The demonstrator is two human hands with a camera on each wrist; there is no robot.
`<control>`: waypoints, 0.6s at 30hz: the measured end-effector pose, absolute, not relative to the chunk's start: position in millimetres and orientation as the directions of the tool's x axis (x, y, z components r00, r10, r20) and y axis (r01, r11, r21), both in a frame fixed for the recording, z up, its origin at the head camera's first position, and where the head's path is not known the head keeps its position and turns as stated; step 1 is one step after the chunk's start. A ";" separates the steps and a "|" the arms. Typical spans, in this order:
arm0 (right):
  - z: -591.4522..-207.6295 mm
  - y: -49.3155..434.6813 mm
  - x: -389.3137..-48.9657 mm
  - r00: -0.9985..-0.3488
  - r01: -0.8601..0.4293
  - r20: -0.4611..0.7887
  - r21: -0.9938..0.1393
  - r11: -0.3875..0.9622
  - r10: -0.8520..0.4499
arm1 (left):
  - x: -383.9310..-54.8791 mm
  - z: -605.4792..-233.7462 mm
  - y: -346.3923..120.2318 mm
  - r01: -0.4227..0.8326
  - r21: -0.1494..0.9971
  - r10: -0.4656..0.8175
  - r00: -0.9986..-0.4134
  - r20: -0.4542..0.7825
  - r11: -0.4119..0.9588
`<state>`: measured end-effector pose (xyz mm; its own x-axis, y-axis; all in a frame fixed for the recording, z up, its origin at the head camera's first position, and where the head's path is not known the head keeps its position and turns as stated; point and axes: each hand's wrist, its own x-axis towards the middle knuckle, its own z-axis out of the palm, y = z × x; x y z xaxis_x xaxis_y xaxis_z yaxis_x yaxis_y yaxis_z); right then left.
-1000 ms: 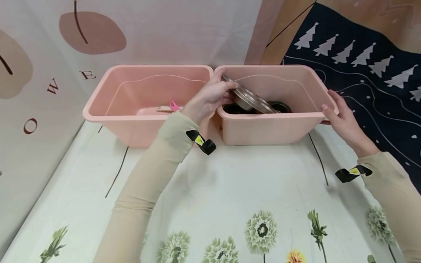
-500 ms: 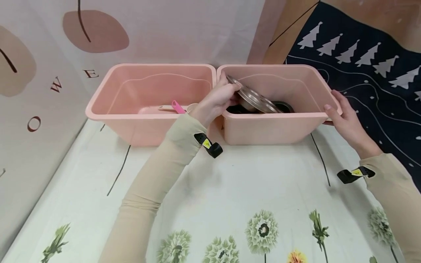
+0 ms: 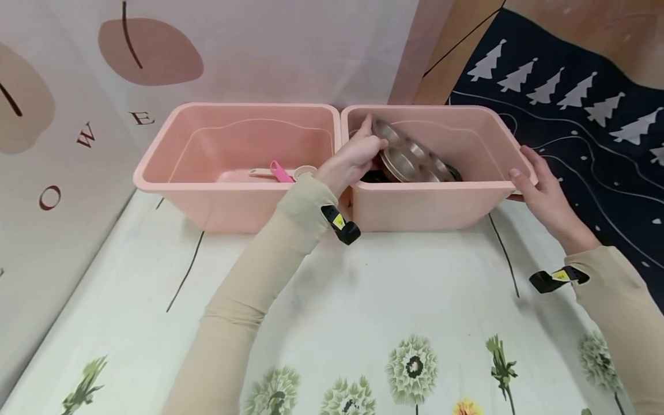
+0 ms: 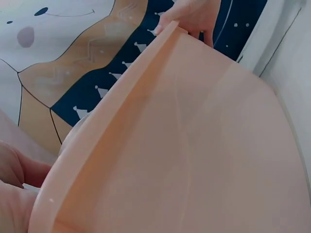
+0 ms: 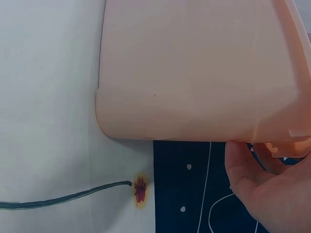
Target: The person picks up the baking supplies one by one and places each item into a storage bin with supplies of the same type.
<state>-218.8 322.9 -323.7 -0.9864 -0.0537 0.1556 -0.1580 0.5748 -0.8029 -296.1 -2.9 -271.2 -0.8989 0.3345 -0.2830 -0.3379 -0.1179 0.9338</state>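
My left hand (image 3: pixel 350 160) reaches over the left end of the right pink bin (image 3: pixel 425 208) and grips a silver metal muffin pan (image 3: pixel 410 161) by its upper left edge. The pan slants inside the bin, its round cups facing me and its lower edge behind the front rim. Dark bakeware (image 3: pixel 374 177) lies beneath, mostly hidden. On the bin's right end, my right hand (image 3: pixel 552 202) holds the rim, thumb on top and fingers outside. The left wrist view shows the bin's outer wall (image 4: pixel 194 141) hiding the pan.
A second pink bin (image 3: pixel 228 208) stands against it on the left, holding a pink-handled utensil (image 3: pixel 280 172), a beige handle (image 3: pixel 259 172) and a small round cup (image 3: pixel 305 171). A flower-print cloth (image 3: pixel 332 323) covers the table. Printed fabric hangs behind.
My left hand has shifted right and turned the muffin pan, so its cups now face me instead of its thin edge. The right hand keeps its place on the rim.
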 end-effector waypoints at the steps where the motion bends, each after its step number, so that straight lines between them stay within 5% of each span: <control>1: -324.0 322.6 -218.7 -0.987 -0.156 0.155 -0.802 0.576 -0.052 | -295.2 -271.3 -2.1 -0.344 0.933 0.339 -0.894 -0.293 -0.103; 9: -322.8 323.2 -220.1 -0.988 -0.149 0.150 -0.805 0.574 -0.047 | -284.5 -264.8 -7.6 -0.247 0.959 0.340 -0.898 -0.279 0.137; 18: -326.9 325.7 -220.6 -0.986 -0.162 0.162 -0.817 0.553 -0.050 | -269.3 -262.8 -12.9 -0.176 0.971 0.395 -0.890 -0.228 0.164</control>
